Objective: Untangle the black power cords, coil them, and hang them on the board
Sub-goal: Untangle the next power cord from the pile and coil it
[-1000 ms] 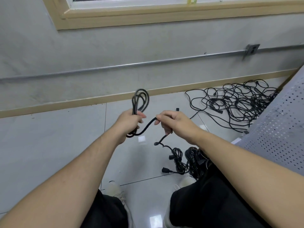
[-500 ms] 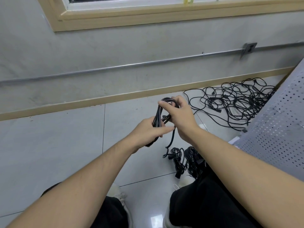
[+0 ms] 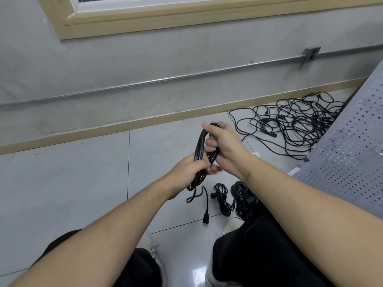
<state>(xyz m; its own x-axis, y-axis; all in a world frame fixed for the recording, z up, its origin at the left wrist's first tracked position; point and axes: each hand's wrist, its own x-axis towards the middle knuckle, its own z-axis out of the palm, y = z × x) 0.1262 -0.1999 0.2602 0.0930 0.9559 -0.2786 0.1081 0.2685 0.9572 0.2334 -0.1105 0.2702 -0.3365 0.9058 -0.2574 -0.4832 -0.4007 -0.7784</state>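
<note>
Coiling one black cord, both hands on it, loose tail w/ plug not yet wound in.

L hand (image 3: 191, 165) grips the lower part of the coil (image 3: 199, 151), fingers curled tight round the bundled strands; R hand (image 3: 220, 145) is curled round the upper loop, thumb over the top. Coil is held in the air above the floor tiles, btwn the knees. Tail (image 3: 205, 196) hangs below L hand, plug end (image 3: 205, 220) near the floor. To do it well, imo: keep L hand clamped as anchor, feed the tail up w/ R hand in same-size loops, don't twist, leave enough end to wrap or hook. Containers: none in view. Finished coils (image 3: 222, 198) lie on the floor by the R leg; tangled pile (image 3: 294, 129) sits well apart by the wall, next to the perforated board (image 3: 350, 146).
</note>
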